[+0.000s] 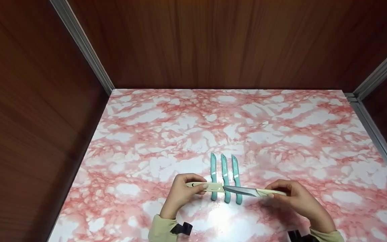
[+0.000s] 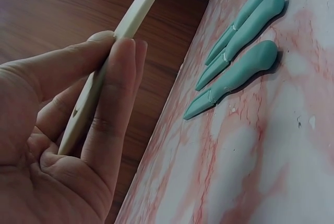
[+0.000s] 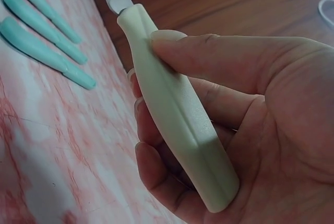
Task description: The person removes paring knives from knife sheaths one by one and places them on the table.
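Observation:
My left hand pinches a cream knife sheath between thumb and fingers, its open end facing right. In my right hand is a knife, gripped by its cream handle, the bare blade pointing left. The blade's tip is at the sheath's mouth; whether it has entered I cannot tell. Both are held above the table, crossing over three teal sheathed knives that lie side by side. In the left wrist view the sheath appears edge-on.
The table has a red and white marbled top. Dark wood panels stand behind it and at its left, with metal frame posts at the corners.

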`<state>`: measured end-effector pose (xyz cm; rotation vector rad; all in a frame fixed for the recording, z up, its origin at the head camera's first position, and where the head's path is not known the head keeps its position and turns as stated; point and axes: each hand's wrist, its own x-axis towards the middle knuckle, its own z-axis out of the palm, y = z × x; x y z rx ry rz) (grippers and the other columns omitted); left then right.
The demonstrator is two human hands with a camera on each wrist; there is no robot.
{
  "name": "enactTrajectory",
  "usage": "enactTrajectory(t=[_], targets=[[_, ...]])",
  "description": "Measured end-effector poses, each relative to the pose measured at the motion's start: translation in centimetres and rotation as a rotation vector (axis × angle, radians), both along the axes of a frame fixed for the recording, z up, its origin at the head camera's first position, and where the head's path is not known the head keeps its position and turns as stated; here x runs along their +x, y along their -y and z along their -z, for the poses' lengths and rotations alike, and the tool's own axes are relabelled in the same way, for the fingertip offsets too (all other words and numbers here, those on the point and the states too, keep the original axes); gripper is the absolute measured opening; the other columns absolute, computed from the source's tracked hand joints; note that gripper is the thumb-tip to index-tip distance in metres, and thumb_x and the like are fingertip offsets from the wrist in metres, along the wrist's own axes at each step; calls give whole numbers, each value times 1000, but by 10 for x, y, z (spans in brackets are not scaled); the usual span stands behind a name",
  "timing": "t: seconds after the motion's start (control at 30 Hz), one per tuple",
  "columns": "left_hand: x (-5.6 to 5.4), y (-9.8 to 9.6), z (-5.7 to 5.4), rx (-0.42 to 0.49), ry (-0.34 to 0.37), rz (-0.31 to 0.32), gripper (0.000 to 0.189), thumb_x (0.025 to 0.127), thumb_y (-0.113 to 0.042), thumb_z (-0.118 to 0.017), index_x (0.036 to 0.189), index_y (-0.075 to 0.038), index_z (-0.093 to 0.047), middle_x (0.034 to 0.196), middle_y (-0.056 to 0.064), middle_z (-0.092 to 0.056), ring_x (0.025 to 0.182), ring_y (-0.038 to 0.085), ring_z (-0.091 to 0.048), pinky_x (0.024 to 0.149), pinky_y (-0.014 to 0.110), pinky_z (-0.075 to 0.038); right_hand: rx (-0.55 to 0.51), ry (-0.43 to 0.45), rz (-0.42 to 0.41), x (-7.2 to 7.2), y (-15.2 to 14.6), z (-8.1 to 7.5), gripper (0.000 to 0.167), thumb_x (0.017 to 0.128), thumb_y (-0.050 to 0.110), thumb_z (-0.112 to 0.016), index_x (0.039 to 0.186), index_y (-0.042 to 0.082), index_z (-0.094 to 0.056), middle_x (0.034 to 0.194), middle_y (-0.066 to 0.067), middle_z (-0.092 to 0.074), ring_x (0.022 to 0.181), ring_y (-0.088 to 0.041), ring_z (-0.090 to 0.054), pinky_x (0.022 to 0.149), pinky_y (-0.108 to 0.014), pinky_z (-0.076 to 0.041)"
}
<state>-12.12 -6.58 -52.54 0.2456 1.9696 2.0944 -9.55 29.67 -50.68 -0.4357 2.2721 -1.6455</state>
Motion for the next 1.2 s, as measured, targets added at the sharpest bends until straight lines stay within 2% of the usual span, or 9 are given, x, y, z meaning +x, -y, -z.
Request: enactTrajectory(t=[0.2, 0.4, 0.53, 0.63, 0.8, 0.87, 1.0, 1.1, 1.2], targets=[[-2, 0, 9, 1, -8, -11, 16, 81, -4, -76, 93, 6, -72, 90, 16, -67, 73, 28, -68, 65, 37, -59, -23, -28, -4, 0, -1, 0, 20, 89, 2, -66, 107, -7, -66, 100, -20, -65, 84, -11, -63, 70, -23, -55], [-2, 0, 10, 17, -9, -25, 14, 82, -2, -75, 93, 6, -71, 90, 15, -67, 74, 28, -68, 65, 37, -59, -8, 36, 47, 1, 0, 2, 22, 89, 6, -68, 107, -7, -65, 101, -19, -65, 84, -12, -63, 69, -28, -56], [1, 1, -2, 14, 11, -33, 16, 83, 0, -73, 95, 9, -70, 92, 18, -66, 76, 33, -68, 68, 41, -58, -13, 36, 52, 1, 0, 2, 22, 90, 6, -67, 107, -7, -63, 103, -22, -63, 86, -15, -63, 70, -30, -56], [2, 2, -2, 10, 25, -46, 18, 83, -1, -74, 97, 10, -69, 94, 19, -67, 78, 34, -67, 69, 41, -58, -22, 31, 59, 1, 0, 2, 21, 91, 6, -65, 107, -7, -62, 103, -23, -62, 85, -17, -62, 69, -29, -55], [-2, 2, 9, 4, 31, -68, 19, 82, -3, -75, 99, 7, -70, 96, 17, -66, 79, 33, -68, 70, 38, -58, -21, 64, 103, 1, 1, 1, 26, 92, 10, -64, 111, -7, -61, 105, -26, -61, 85, -19, -61, 70, -28, -54], [-1, 2, 7, 9, 24, -70, 20, 83, 0, -73, 100, 8, -69, 97, 18, -66, 81, 35, -67, 72, 40, -58, -19, 84, 122, 1, 2, 0, 30, 93, 13, -64, 115, -7, -61, 108, -26, -62, 87, -19, -62, 72, -29, -55], [3, 2, -6, 15, -3, -72, 20, 83, 3, -72, 100, 11, -67, 96, 22, -64, 81, 38, -67, 73, 44, -57, -17, 123, 157, 1, 3, -2, 35, 94, 15, -63, 121, -7, -60, 111, -22, -62, 87, -19, -62, 73, -30, -55], [6, 1, -16, 10, -17, -70, 20, 83, 4, -71, 100, 13, -67, 97, 23, -63, 81, 37, -67, 74, 47, -57, -21, 122, 170, 1, 3, -1, 35, 94, 14, -62, 121, -9, -58, 111, -23, -62, 86, -18, -62, 72, -30, -55], [6, 1, -20, 4, -20, -67, 19, 82, 4, -72, 100, 10, -68, 98, 23, -63, 80, 35, -67, 75, 47, -56, -29, 109, 191, 1, 4, 0, 33, 94, 12, -62, 119, -9, -58, 111, -24, -61, 88, -20, -62, 73, -31, -55]])
